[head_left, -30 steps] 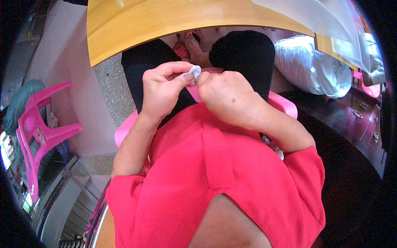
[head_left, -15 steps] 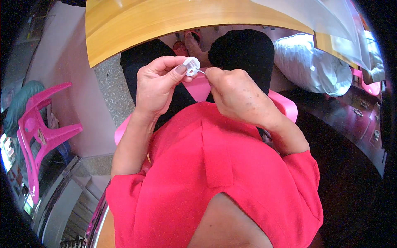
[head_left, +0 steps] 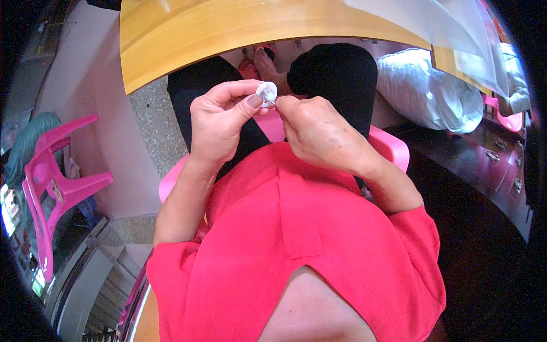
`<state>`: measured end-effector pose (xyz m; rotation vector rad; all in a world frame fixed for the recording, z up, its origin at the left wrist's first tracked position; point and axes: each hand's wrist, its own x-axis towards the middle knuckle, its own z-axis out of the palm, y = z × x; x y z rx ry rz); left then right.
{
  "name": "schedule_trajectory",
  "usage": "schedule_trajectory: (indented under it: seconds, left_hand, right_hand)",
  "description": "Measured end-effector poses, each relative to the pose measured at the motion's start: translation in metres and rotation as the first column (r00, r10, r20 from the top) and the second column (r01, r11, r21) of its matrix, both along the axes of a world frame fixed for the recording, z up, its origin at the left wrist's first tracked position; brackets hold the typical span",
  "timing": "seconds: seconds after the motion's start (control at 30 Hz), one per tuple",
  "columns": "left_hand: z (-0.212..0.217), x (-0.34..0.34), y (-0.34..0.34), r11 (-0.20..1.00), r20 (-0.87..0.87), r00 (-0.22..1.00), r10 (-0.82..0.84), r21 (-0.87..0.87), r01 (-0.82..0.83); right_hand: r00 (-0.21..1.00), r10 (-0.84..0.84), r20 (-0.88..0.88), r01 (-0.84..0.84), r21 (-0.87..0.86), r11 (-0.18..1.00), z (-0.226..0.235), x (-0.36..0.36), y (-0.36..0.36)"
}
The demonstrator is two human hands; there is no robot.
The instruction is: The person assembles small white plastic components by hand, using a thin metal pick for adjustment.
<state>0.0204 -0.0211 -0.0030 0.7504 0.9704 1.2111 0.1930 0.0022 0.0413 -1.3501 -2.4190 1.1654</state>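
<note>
A person in a red top (head_left: 245, 228) sat on a pink chair (head_left: 390, 149) before a wooden table (head_left: 239, 28), bent over close handwork above the lap. From where I stood, the left hand (head_left: 217, 122) pinched a small white disc (head_left: 268, 89) between thumb and forefinger, its face tipped toward the right hand (head_left: 319, 125). That hand, fingers curled inward, gripped a thin rod (head_left: 269, 102), most of it lost inside the grasp. The disc hung in the air between the knees and the table's edge, just beside the right fingertips. The step in hand appeared to be working the rod at the disc's lower edge; whether its tip sat in a hole or merely touched the surface could not be told. The next move, by my judgement, called for a firm left pinch and small, steady turns or pushes from the right, with the rod kept in line.
</note>
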Motion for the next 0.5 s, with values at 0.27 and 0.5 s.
schedule_trajectory:
  seconds: [0.27, 0.5]
  left_hand:
    - [-0.009, 0.004, -0.004, 0.981, -0.16, 0.978, 0.136, 0.161, -0.11]
    - [-0.015, 0.011, -0.002, 0.974, -0.142, 0.964, 0.227, 0.028, -0.225]
  right_hand:
    - [0.999, -0.043, -0.006, 0.043, -0.024, 0.999, -0.01, -0.012, 0.001]
    - [0.931, 0.009, 0.366, -0.19, 0.462, 0.866, -0.021, -0.027, -0.013]
